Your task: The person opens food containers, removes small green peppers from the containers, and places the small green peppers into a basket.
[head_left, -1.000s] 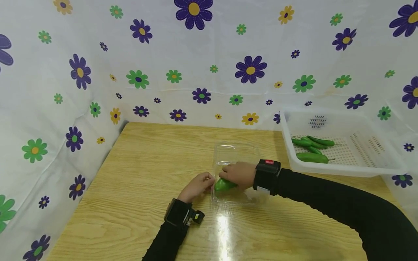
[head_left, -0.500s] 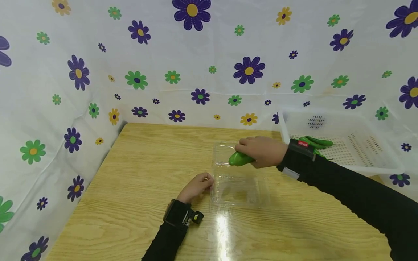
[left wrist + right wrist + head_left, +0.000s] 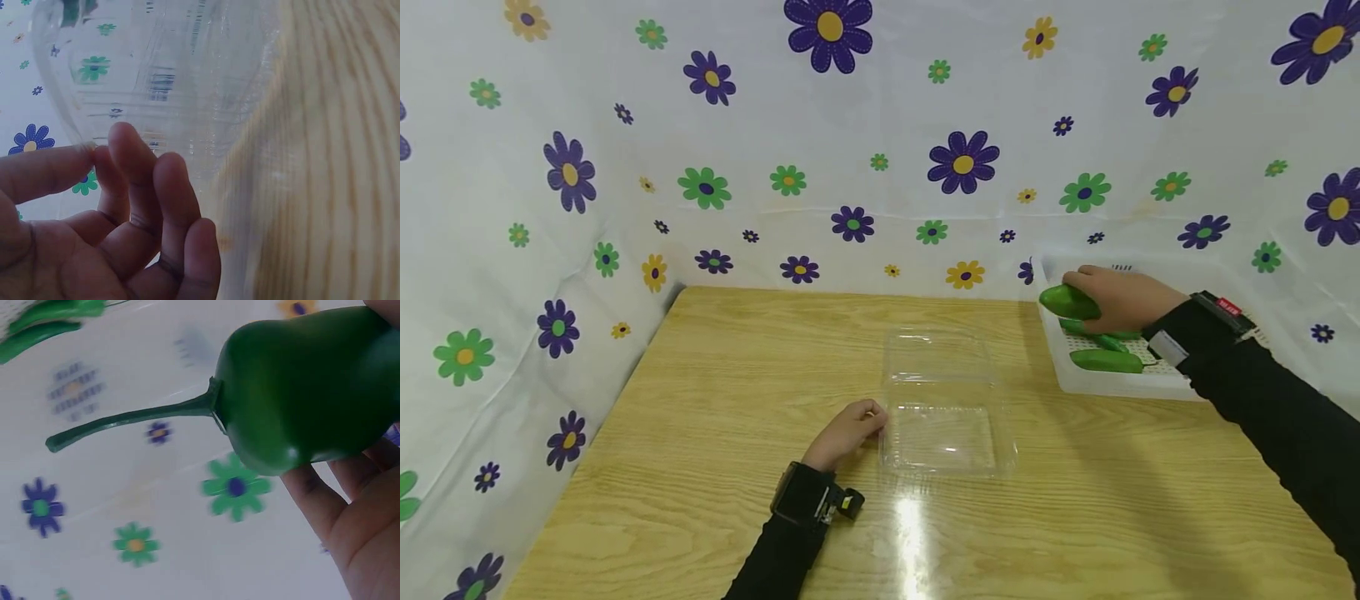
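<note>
In my right hand (image 3: 1123, 298) I grip a thick green pepper (image 3: 1067, 302) with a long curved stem; it hangs over the left part of the white basket (image 3: 1063, 382). The right wrist view shows that pepper (image 3: 306, 387) large, fingers beneath it. Below it in the basket lie a larger green pepper (image 3: 1107, 361) and thinner green chili peppers (image 3: 1101, 337), partly covered by the hand. My left hand (image 3: 847, 433) pinches the left edge of a clear plastic clamshell box (image 3: 947, 437), which stands with its lid open on the table; thumb and forefinger meet at the rim (image 3: 87, 147).
A pale wooden table (image 3: 737, 375) carries the box in the middle and the basket at the back right. A white flower-patterned cloth (image 3: 850, 125) hangs along the back and sides. Light glares off the table in front of the box.
My right hand has lifted the thick pepper out of the clear box and carried it right and back, over the basket. The left hand has stayed at the box edge.
</note>
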`<control>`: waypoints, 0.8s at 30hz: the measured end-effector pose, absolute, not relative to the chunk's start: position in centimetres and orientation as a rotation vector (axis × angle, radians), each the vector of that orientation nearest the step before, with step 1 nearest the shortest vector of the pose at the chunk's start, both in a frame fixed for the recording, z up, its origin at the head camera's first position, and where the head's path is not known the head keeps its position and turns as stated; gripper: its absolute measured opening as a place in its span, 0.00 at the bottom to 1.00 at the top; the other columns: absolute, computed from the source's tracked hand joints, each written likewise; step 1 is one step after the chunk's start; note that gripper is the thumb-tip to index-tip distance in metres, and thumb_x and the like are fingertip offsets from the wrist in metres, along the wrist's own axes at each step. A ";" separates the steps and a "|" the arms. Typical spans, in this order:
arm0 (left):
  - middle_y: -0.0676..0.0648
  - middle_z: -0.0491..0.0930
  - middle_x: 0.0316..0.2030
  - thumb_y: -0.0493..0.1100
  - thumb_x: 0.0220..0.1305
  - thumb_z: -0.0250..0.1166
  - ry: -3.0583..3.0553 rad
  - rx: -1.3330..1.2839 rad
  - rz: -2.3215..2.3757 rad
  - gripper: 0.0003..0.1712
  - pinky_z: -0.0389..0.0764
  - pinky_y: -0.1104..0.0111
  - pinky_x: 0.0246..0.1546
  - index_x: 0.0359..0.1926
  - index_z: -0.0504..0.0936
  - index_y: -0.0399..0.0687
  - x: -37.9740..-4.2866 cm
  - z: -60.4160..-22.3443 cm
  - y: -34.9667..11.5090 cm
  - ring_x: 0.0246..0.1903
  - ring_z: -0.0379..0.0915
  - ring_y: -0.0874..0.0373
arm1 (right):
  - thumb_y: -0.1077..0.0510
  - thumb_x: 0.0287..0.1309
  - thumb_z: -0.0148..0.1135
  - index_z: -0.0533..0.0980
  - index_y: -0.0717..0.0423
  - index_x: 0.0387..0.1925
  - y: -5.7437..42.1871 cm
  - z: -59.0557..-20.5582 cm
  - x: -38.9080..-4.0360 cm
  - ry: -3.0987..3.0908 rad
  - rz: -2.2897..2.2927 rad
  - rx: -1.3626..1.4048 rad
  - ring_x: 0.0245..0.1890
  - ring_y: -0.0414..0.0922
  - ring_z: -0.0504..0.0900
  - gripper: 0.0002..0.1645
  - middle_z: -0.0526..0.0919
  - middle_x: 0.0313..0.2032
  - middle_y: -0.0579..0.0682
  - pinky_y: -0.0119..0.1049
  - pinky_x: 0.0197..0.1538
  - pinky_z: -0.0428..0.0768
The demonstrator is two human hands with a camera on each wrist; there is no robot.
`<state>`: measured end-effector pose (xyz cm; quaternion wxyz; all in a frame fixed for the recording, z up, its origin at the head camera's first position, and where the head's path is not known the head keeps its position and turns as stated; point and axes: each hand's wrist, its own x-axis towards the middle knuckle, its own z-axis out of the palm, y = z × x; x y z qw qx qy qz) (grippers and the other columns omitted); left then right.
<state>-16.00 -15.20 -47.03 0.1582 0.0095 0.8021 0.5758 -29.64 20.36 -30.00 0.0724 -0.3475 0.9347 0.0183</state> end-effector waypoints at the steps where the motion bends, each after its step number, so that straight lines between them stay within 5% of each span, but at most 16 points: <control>1: 0.44 0.74 0.29 0.36 0.70 0.49 2.297 0.025 1.646 0.11 0.75 0.67 0.40 0.35 0.73 0.31 -16.0 -47.1 -15.2 0.31 0.71 0.61 | 0.60 0.45 0.70 0.69 0.64 0.51 21.2 -30.1 -30.0 2.819 0.054 -1.020 0.33 0.47 0.73 0.31 0.75 0.37 0.54 0.44 0.38 0.75; 10: 0.42 0.75 0.30 0.36 0.71 0.48 2.294 0.036 1.652 0.12 0.75 0.66 0.40 0.37 0.72 0.29 -16.0 -46.6 -15.5 0.31 0.72 0.59 | 0.64 0.45 0.69 0.63 0.76 0.57 27.2 -31.3 -32.6 2.837 0.020 -0.808 0.40 0.57 0.76 0.39 0.75 0.44 0.68 0.51 0.42 0.75; 24: 0.43 0.75 0.30 0.36 0.70 0.50 2.299 -0.014 1.666 0.11 0.73 0.68 0.39 0.35 0.72 0.31 -15.7 -46.6 -16.0 0.31 0.70 0.60 | 0.63 0.45 0.66 0.65 0.74 0.46 32.3 -34.8 -35.8 2.795 -0.045 -0.538 0.32 0.56 0.73 0.29 0.74 0.35 0.67 0.49 0.36 0.72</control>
